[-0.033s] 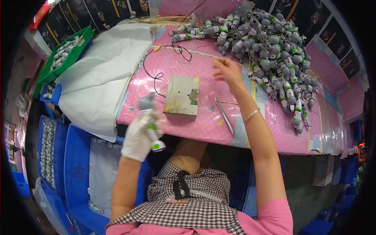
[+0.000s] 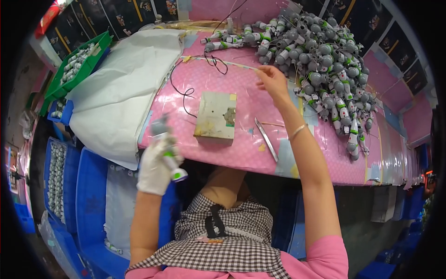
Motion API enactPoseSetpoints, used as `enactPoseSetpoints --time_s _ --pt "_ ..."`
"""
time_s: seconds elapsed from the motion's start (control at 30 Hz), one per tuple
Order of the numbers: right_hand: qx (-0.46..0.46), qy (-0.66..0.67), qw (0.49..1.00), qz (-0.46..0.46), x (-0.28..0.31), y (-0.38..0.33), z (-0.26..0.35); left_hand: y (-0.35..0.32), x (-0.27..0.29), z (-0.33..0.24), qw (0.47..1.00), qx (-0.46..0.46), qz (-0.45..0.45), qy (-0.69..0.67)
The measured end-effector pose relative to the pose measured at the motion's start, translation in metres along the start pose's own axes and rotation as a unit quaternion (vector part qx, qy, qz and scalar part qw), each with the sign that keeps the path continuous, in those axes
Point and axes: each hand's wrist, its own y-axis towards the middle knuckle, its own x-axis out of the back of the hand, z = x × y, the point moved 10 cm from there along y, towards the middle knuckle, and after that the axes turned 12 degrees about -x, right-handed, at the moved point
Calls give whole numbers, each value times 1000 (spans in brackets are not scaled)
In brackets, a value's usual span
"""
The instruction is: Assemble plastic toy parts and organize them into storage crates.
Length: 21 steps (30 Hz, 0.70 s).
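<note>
My left hand, in a white glove, is wrapped round a toy figure with a grey rounded end, white body and green trim. It is tilted over the table's near left edge, its grey end slightly blurred. My bare right hand is raised over the table, fingers loosely bent and apart, and I see nothing in it. It is nearest to a big heap of similar toy figures. Between my hands sits a grey metal box with a black cord. Metal tweezers lie right of the box.
Pink plastic covers the table; white cloth drapes its left part. A green tray of white parts stands far left. Below are a large blue bin and a blue crate with rows of small parts.
My left hand has shifted a little to the left and down with the toy figure still in it. My right hand has moved slightly, its fingers closer together.
</note>
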Motion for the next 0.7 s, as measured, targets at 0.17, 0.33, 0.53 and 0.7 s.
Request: enactPoseSetpoints --time_s 0.17,0.33,0.53,0.7 --pt "168 -299 936 -75 -4 74 33 -53 163 -95 925 -228 -263 155" --pt "56 -371 925 -59 -2 137 15 -130 325 -91 872 -166 -433 158" --pt "163 -181 969 32 -24 96 44 -162 457 -40 822 -77 -548 134" --pt "181 -98 977 45 -23 -6 69 -126 491 -14 805 -20 -575 141"
